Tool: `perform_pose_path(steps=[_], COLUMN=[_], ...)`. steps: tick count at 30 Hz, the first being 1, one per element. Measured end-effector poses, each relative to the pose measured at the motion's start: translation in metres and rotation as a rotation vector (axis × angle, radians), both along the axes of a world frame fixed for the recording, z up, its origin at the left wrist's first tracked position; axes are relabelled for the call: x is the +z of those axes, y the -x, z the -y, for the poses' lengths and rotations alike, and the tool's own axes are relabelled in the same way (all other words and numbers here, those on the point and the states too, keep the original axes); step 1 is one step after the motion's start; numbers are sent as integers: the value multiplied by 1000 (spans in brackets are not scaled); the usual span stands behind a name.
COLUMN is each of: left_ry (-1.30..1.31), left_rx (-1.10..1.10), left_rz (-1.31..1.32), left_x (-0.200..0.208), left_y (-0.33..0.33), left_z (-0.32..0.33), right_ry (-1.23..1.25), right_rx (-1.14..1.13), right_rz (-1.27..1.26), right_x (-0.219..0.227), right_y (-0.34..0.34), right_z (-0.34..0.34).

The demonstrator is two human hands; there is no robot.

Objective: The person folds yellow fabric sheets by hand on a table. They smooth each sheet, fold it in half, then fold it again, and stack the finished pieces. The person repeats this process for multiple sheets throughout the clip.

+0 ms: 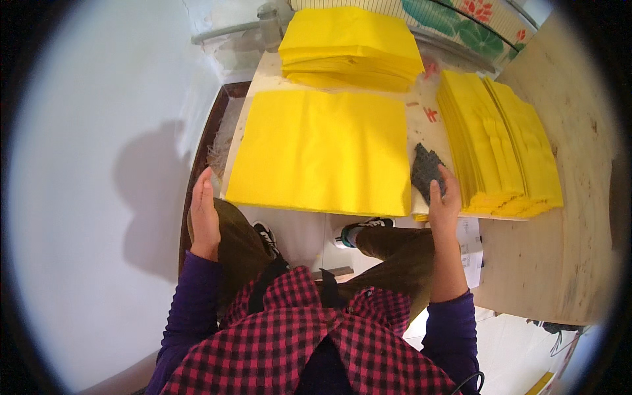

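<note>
A wide stack of yellow cloth-like sheets (322, 151) lies in front of me on a pale board. To its left, my left hand (205, 220) is raised with fingers straight and close together, holding nothing; it is apart from the stack's near left corner. My right hand (446, 205) is at the stack's right side, thumb and fingers apart. Its fingertips overlap the edge of a ragged dark grey scrap (424, 168); whether they touch it I cannot tell. The scrap lies between the wide stack and the yellow piles on the right.
Behind the wide stack sits another thick yellow pile (352, 52). Two leaning yellow piles (490, 141) stand on the right, beside a wooden surface (533, 263). A glass jar (268, 26) is at the back left, near a white wall (99, 197). Small red scraps (430, 114) dot the board.
</note>
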State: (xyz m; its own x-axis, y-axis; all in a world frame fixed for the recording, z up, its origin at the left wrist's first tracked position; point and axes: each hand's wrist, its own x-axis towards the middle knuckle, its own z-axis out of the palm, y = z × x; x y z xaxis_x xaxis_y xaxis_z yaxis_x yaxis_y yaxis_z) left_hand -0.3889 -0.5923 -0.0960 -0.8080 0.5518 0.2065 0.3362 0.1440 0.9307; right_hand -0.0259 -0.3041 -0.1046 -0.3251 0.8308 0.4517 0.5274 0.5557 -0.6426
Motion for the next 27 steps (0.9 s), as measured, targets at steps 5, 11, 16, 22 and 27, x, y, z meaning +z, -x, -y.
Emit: perform_pose_path(steps=[5, 11, 16, 22, 27], left_ry=[-30, 206, 373, 369, 319], left_rx=[-132, -590, -602, -611, -656], left_rz=[-71, -398, -629, -596, -562], left_x=[24, 39, 28, 31, 29], left_y=[13, 22, 45, 69, 74], left_z=[-18, -66, -108, -119, -102], right_ry=[64, 207, 10, 101, 104], right_rx=[270, 374, 295, 258, 335], right_rz=[-77, 21, 173, 156, 188], right_x=[40, 41, 26, 30, 35], right_y=[46, 91, 112, 110, 100], right_z=[28, 21, -14, -37, -26])
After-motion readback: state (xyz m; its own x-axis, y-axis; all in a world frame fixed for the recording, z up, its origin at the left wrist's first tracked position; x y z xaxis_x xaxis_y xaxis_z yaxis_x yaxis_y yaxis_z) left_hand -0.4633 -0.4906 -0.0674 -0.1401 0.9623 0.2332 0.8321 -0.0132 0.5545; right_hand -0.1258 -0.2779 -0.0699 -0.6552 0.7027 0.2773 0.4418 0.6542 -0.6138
